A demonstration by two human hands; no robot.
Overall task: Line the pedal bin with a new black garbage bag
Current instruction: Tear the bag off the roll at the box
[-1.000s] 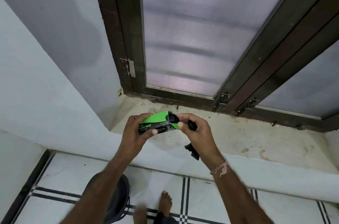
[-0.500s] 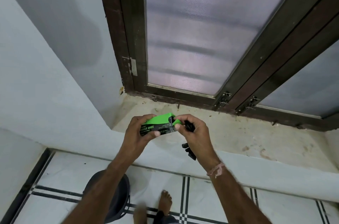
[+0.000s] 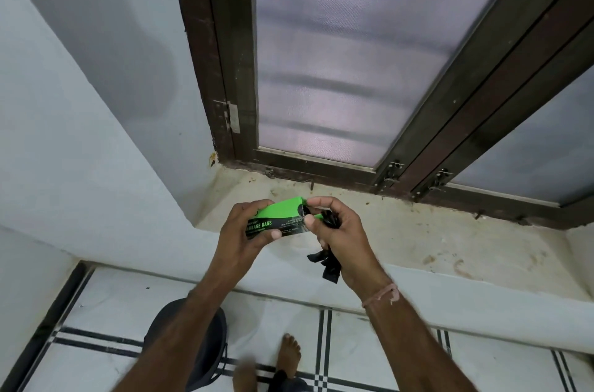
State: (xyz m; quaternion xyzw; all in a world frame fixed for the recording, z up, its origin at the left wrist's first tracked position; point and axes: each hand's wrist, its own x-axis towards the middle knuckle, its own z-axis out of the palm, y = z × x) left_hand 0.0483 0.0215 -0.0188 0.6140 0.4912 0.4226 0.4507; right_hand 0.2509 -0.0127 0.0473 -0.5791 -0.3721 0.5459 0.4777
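Low on the left, the bin [image 3: 212,354] stands on the tiled floor [image 3: 96,327], partly hidden under the left forearm; whether it has a liner cannot be told from here. Above it the left hand [image 3: 239,231] wraps round the green box [image 3: 283,214], thumb on the printed side and fingers curled over the top, holding it level over the front edge of the ledge [image 3: 450,240]. At the box's open end the right hand [image 3: 345,240] works with thumb and forefinger, while its other fingers are curled round a crumpled black bag [image 3: 329,264], whose tail hangs free below the palm. A second ago the dark end of the roll showed plainly in the mouth of the box. Now the right fingertips have closed in on that mouth and a green flap [image 3: 318,216] sits by the thumb, so little of the roll can be seen. This suggests one bag is already out and the box is being shut. A bare foot [image 3: 289,356] stands just right of the bin. What remains, by this reading, is to put the box down, shake the bag open and fit it into the bin, which both hands are well above.
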